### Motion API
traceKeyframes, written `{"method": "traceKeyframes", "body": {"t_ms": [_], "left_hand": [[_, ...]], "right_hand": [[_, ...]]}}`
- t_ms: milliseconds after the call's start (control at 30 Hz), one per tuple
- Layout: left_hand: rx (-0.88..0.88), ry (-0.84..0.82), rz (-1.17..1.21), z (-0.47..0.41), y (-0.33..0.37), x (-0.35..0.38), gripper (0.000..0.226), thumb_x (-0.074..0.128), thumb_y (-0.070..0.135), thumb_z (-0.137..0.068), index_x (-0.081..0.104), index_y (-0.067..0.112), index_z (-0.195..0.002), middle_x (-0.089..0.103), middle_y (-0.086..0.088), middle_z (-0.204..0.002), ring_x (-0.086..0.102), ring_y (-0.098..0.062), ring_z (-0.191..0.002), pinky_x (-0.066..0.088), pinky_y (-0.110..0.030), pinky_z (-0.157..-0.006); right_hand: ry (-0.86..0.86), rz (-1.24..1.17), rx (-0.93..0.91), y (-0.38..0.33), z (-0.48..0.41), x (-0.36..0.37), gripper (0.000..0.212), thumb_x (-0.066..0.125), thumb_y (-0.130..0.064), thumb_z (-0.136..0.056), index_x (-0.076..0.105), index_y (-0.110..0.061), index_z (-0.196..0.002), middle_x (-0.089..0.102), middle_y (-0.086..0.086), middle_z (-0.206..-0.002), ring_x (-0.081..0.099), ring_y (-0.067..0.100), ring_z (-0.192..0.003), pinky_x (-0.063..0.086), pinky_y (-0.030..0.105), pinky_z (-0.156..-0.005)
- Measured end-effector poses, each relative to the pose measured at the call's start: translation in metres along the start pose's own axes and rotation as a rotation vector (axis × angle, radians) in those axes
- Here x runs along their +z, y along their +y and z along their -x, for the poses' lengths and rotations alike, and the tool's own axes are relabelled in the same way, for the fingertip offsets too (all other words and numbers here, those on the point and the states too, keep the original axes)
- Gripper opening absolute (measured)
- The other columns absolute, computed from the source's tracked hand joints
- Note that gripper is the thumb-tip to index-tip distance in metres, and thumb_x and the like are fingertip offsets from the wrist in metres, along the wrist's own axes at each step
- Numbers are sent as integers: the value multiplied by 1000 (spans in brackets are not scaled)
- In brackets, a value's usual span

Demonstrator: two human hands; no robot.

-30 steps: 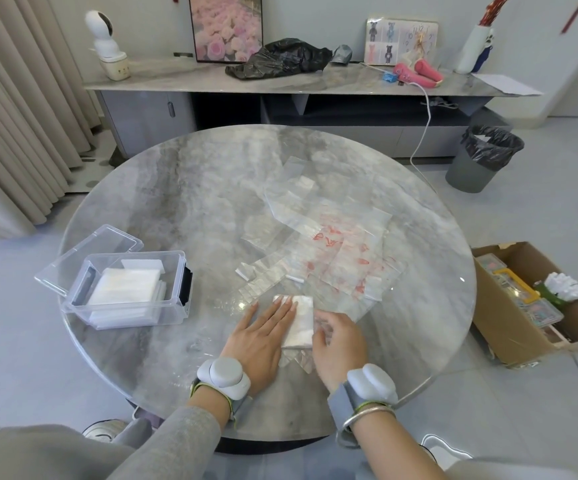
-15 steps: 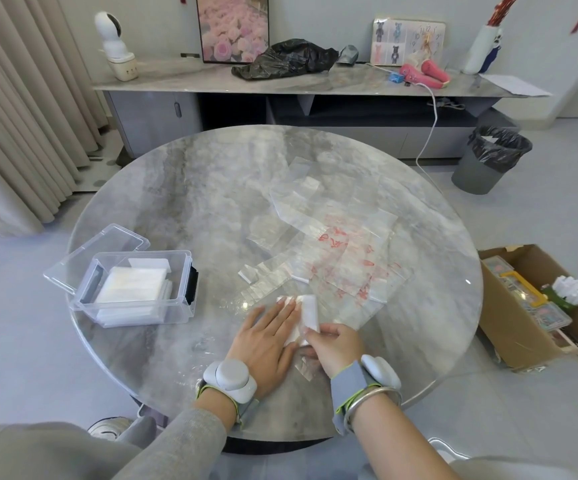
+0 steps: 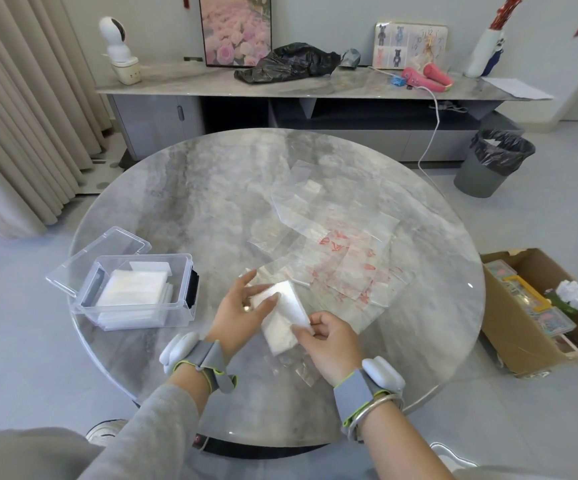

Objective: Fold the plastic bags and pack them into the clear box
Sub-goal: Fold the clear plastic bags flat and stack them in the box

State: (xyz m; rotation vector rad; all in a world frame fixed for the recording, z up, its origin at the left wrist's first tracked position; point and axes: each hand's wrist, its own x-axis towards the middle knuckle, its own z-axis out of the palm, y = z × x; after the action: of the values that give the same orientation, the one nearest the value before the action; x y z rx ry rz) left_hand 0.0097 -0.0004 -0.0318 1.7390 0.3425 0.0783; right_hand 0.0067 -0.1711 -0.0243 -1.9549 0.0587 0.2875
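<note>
A folded white plastic bag is lifted just above the round marble table, held between both hands. My left hand grips its upper left end and my right hand pinches its lower right edge. Several flat clear bags, some with red print, lie spread over the table's middle and right. The clear box stands at the table's left edge, open, with a stack of folded bags inside and its lid hinged back to the left.
A small clear scrap lies on the table under my right hand. An open cardboard box sits on the floor to the right, a lined bin farther back. A long sideboard runs behind the table.
Both hands stopped pressing the folded bag flat on the table and picked it up; it is now held off the surface, tilted, slightly farther left.
</note>
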Motion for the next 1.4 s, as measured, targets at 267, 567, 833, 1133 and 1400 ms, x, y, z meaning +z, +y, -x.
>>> {"method": "traceKeyframes", "body": {"t_ms": [267, 567, 833, 1133, 1400], "left_hand": [[-79, 47, 190, 11, 0, -2, 24, 72, 12, -87, 70, 19, -109, 65, -4, -90, 60, -13, -80, 48, -16, -65], [-55, 158, 190, 12, 19, 4, 14, 73, 16, -86, 72, 20, -99, 67, -2, -91, 60, -13, -79, 50, -19, -61], [242, 451, -314, 10, 37, -25, 13, 70, 28, -87, 71, 28, -100, 64, 13, -89, 60, -7, -80, 46, -26, -72], [209, 786, -646, 8, 25, -88, 31, 53, 45, -85, 68, 27, -107, 67, 14, -86, 50, -18, -98, 24, -31, -90], [60, 880, -714, 7, 13, -133, 21, 53, 41, -88, 66, 27, -98, 69, 11, -84, 50, -22, -106, 20, -39, -100]], "right_hand": [[72, -131, 58, 3, -7, 1, 10, 75, -21, -79, 66, -16, -78, 72, 3, -77, 68, 22, -73, 56, 39, -72], [85, -450, 236, -8, -8, 6, 12, 70, -9, -85, 63, -4, -93, 69, 9, -78, 66, 20, -59, 55, 32, -57], [67, -485, 146, -52, -20, 25, 14, 68, -2, -85, 64, -1, -98, 67, 9, -77, 62, 19, -63, 48, 18, -45], [15, -169, -45, -94, -28, 89, 14, 74, -23, -81, 61, -30, -82, 72, -3, -78, 67, 19, -71, 56, 39, -70], [-67, 210, -146, -132, -26, 130, 22, 65, -38, -85, 53, -34, -103, 62, -19, -72, 60, 8, -78, 45, 26, -72]]}}
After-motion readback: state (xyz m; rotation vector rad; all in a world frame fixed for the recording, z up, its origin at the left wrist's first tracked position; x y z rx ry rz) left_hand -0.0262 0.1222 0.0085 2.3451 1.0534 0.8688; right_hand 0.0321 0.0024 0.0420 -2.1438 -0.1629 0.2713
